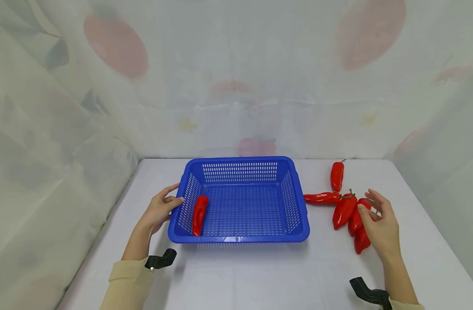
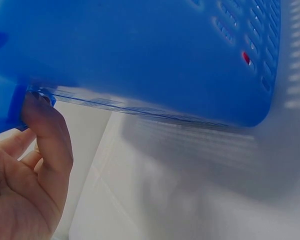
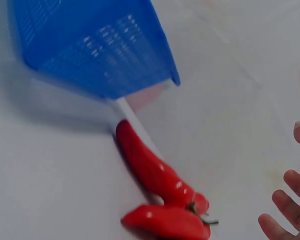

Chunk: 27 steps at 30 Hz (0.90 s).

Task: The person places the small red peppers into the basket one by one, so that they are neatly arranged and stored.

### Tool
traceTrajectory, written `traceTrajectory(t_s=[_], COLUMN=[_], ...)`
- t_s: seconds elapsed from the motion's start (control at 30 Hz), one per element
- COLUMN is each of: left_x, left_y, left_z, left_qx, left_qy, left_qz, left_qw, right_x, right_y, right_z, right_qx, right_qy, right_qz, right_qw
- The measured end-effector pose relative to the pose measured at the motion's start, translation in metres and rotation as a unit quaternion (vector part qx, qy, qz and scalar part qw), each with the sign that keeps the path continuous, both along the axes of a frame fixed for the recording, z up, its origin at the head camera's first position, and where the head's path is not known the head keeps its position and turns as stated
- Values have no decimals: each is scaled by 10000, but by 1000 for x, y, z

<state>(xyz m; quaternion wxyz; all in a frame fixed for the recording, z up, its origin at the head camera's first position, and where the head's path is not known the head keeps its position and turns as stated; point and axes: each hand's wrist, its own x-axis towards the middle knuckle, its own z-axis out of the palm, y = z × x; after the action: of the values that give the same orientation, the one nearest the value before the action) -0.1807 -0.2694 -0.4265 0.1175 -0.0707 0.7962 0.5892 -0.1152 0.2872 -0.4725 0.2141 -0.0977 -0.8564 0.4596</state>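
Note:
A blue plastic basket (image 1: 267,238) with slotted walls sits in the middle of the table. My left hand (image 1: 160,209) grips its left rim, thumb on top and fingers curled beneath, as the left wrist view also shows. Inside, along the left wall, lies one red chili pepper (image 1: 199,215). To the basket's right are several more red peppers, among them a long one (image 3: 152,170) lying sideways and a plump one (image 1: 344,211). Over the rightmost peppers hovers my right hand (image 1: 384,228), its fingers apart and holding nothing; it partly hides a pepper (image 1: 356,221).
A white cloth covers the table (image 1: 236,275). Pale printed curtains (image 1: 236,86) hang behind and on both sides. One pepper (image 1: 337,176) lies apart near the table's back edge. Each wrist carries a black camera mount (image 1: 160,259).

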Motion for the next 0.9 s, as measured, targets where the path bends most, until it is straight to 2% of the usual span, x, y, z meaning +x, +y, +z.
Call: traceTrajectory(t_s=[0.13,0.3,0.37,0.43,0.63,0.7,0.77,0.9], left_x=[0,0,0,0,0,0,0,0], left_y=[-1,-1,-1,-1,0,0,0,0], left_z=[0,0,0,0,-1,-1,-1,-1], left_qx=[49,112,124,105,54,53,53,53], left_qy=[8,0,3,8,9,7,6,10], left_qz=[-13,-14,-14,-16,-10,-5,0,12], left_qw=[10000,9999,9999,9999,10000,10000,10000,10000], right_x=[8,19,21,20,11,11,13,20], right_y=[8,10,14,22,53,55,51,36], right_z=[0,15,15,5,-40,-44,-40,-21], right_qx=[-35,48,144,250,493,543,521,349], right_qy=[-285,-829,-970,-1012,-1201,-1367,-1538,-1804], right_qz=[-269,-519,-553,-556,-449,-422,-359,-225], right_qw=[9992,9952,9936,9930,9905,9882,9861,9827])
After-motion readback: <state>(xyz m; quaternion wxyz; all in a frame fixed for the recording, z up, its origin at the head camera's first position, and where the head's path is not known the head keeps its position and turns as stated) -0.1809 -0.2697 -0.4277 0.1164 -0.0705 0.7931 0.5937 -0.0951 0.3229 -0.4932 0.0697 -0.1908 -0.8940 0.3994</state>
